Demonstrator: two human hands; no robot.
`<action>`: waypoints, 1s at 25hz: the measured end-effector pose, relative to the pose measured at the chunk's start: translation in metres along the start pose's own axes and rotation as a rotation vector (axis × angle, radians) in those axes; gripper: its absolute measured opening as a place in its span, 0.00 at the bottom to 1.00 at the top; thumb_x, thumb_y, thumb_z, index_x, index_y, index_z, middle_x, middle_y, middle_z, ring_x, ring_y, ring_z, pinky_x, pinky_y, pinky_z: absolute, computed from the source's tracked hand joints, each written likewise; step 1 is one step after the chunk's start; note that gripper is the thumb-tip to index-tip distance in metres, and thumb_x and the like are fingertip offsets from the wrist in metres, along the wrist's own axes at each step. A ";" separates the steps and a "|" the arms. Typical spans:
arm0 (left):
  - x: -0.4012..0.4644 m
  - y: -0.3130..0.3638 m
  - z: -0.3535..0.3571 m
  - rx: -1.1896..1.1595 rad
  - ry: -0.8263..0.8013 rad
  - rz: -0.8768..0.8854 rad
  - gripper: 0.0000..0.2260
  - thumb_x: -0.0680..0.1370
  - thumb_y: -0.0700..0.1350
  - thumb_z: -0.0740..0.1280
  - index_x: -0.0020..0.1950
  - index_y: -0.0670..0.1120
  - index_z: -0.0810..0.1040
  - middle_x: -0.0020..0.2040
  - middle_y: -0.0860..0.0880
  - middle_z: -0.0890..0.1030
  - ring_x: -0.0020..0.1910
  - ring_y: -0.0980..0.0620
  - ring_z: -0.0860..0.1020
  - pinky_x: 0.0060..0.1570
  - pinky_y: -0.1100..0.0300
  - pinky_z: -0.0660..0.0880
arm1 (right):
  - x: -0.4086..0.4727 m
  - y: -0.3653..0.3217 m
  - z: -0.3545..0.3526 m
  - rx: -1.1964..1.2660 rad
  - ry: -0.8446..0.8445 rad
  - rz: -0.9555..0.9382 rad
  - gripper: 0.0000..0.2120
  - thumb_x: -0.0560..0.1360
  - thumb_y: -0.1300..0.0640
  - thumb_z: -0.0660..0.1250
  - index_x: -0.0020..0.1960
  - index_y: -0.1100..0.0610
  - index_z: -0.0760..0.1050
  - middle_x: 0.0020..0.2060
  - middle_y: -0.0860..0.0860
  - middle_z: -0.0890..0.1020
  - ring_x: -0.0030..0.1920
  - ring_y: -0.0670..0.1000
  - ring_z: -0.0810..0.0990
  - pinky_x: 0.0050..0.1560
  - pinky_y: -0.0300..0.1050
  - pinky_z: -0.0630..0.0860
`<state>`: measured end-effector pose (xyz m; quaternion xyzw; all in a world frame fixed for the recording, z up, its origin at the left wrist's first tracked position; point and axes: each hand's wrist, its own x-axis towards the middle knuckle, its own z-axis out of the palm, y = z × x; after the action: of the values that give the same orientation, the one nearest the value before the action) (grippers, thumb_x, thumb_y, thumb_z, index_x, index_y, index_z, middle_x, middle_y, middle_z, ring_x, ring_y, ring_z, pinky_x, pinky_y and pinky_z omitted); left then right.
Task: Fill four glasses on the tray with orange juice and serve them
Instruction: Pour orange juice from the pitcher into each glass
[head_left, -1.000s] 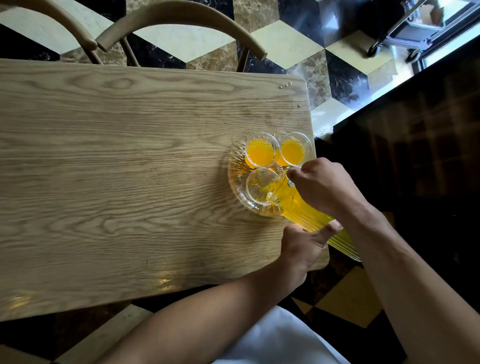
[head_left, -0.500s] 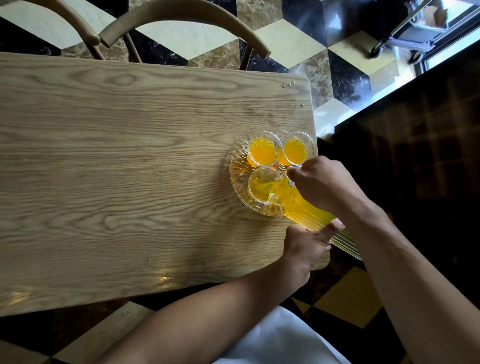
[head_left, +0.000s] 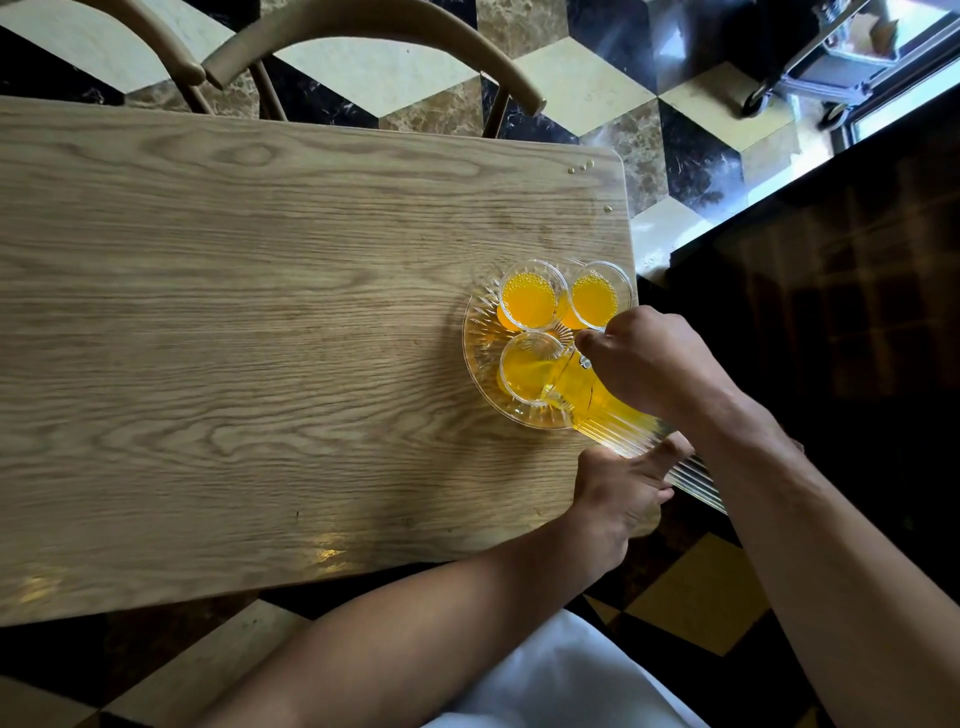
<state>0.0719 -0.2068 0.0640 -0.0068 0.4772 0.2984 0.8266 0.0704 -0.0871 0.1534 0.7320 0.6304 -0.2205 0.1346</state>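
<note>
Pouring underway at table's (head_left: 260, 312) right edge: right hand (head_left: 649, 358) clamped on tilted pitcher (head_left: 597, 410), left hand (head_left: 618, 483) gripping beneath, filling third glass (head_left: 524, 369) on tray (head_left: 475, 343). Fourth glass hidden; next, levelling off before overflow.

Daylight floods in from the window (head_left: 904, 67) at upper right, glaring off the patterned floor (head_left: 587, 78), while the wooden table (head_left: 234, 322) bows with wide-angle distortion, sharply focused

Three glasses (head_left: 532, 296) on tray (head_left: 475, 332) at table's (head_left: 260, 338) right end, chair (head_left: 374, 31) behind.
</note>
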 end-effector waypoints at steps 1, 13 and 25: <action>0.000 0.000 0.000 -0.001 -0.005 0.000 0.39 0.37 0.70 0.83 0.32 0.44 0.75 0.23 0.52 0.75 0.49 0.41 0.73 0.54 0.43 0.69 | 0.000 0.000 0.000 -0.004 0.001 0.000 0.25 0.82 0.43 0.61 0.44 0.64 0.80 0.38 0.59 0.82 0.39 0.61 0.80 0.34 0.44 0.70; -0.003 0.000 -0.005 0.064 0.019 0.025 0.67 0.39 0.70 0.84 0.63 0.26 0.74 0.32 0.47 0.82 0.38 0.51 0.87 0.56 0.44 0.85 | 0.000 -0.004 -0.001 -0.002 -0.001 0.005 0.25 0.81 0.43 0.61 0.45 0.65 0.80 0.39 0.61 0.83 0.41 0.63 0.82 0.36 0.45 0.71; -0.007 0.010 0.004 -0.030 0.013 0.022 0.61 0.46 0.65 0.86 0.62 0.23 0.76 0.54 0.30 0.83 0.56 0.33 0.86 0.49 0.52 0.87 | 0.003 -0.018 -0.009 -0.082 -0.004 -0.030 0.22 0.81 0.45 0.61 0.38 0.62 0.73 0.31 0.55 0.73 0.32 0.56 0.71 0.30 0.42 0.63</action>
<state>0.0676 -0.2008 0.0745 -0.0159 0.4782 0.3144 0.8199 0.0546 -0.0772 0.1613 0.7158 0.6496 -0.1981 0.1625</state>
